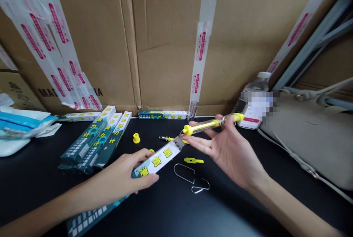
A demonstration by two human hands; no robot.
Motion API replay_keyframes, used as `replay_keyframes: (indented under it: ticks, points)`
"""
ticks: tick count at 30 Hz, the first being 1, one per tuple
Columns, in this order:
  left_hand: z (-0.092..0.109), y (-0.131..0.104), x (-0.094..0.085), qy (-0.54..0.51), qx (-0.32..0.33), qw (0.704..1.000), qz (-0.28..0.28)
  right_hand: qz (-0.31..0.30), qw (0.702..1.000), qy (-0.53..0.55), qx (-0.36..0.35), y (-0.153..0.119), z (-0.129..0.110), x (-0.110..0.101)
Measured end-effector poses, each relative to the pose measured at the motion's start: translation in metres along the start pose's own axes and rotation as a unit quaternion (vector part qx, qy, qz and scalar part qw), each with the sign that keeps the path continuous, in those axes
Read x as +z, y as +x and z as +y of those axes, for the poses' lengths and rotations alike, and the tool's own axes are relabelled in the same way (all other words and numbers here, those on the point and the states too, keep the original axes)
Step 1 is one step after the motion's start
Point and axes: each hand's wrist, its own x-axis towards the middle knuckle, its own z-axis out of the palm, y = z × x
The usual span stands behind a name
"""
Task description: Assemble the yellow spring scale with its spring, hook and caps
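My left hand [140,172] is wrapped round a long green and white cardboard box [165,154] with yellow lettering. The box tilts up to the right, and its end flap stands open. In my right hand [231,148] is a clear tube spring scale with yellow ends [205,125], pinched between thumb and fingers. Its yellow tip is just above the open box end, outside it. On the black table below lie a yellow flat part [193,160], a bent wire loop [184,173] and a wire hook [200,186]. A metal spring piece [167,139] is partly hidden behind the box.
Several similar boxes [95,137] lie at the left, and another box [162,115] lies along the big carton [165,46]. A yellow cap [136,138], a clear tube [192,112], a plastic bottle [257,82], a phone [250,114] and a grey bag [311,134] stand around.
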Motion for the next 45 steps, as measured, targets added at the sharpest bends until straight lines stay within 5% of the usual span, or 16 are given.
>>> replay_keyframes:
  ticks: [11,26,45]
  points:
    - [-0.013,0.005,-0.006,-0.019,0.031,0.999,-0.013,0.007,1.000,-0.020,-0.017,0.001,0.003,-0.003]
    - [0.002,0.004,-0.002,-0.098,0.031,0.995,-0.008,-0.003,0.984,-0.115,-0.138,-0.004,0.011,-0.005]
    - [0.002,0.001,-0.001,-0.069,0.055,0.996,0.002,-0.007,0.990,-0.129,-0.062,-0.006,0.017,-0.006]
